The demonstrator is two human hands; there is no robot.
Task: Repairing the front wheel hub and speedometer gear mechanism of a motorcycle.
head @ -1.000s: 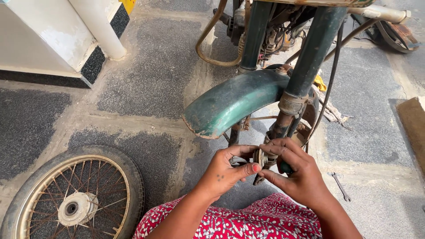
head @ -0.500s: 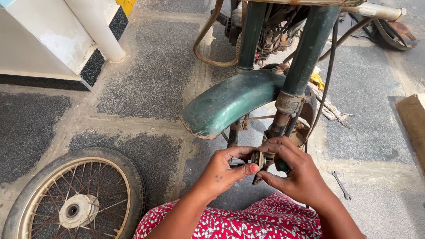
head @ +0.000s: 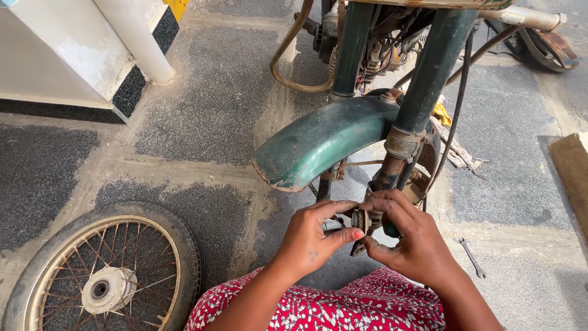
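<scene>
Far left, a spoked wheel [head: 101, 276] with its tyre on lies flat on the paved floor [head: 202, 110], off the bike and well apart from the hands. Above it, a white pillar [head: 131, 40] on a black-edged base.

Moving in: the left hand [head: 309, 239] comes up from a red floral sleeve [head: 318, 309], thumb and fingers pinching a small round metal part [head: 360, 220], worn and rusty-looking, right at the foot of the fork. What kind of fitting it is, I can't tell at this size.

Above the hands, the green mudguard [head: 324, 138] hangs with nothing under it, no wheel between the fork legs [head: 429, 79]. So the wheel is out, and the hands are busy at the axle end; by my reckoning refitting is all ahead.

The right hand [head: 416, 245] meets the left, fingers curled closed around the same part and something dark green [head: 392, 232] tucked beneath; exactly what, hidden.

Further right, a small spanner [head: 473, 257] lies on the floor, untouched, near the right wrist. At the far edge, a wooden block [head: 572, 165].
</scene>
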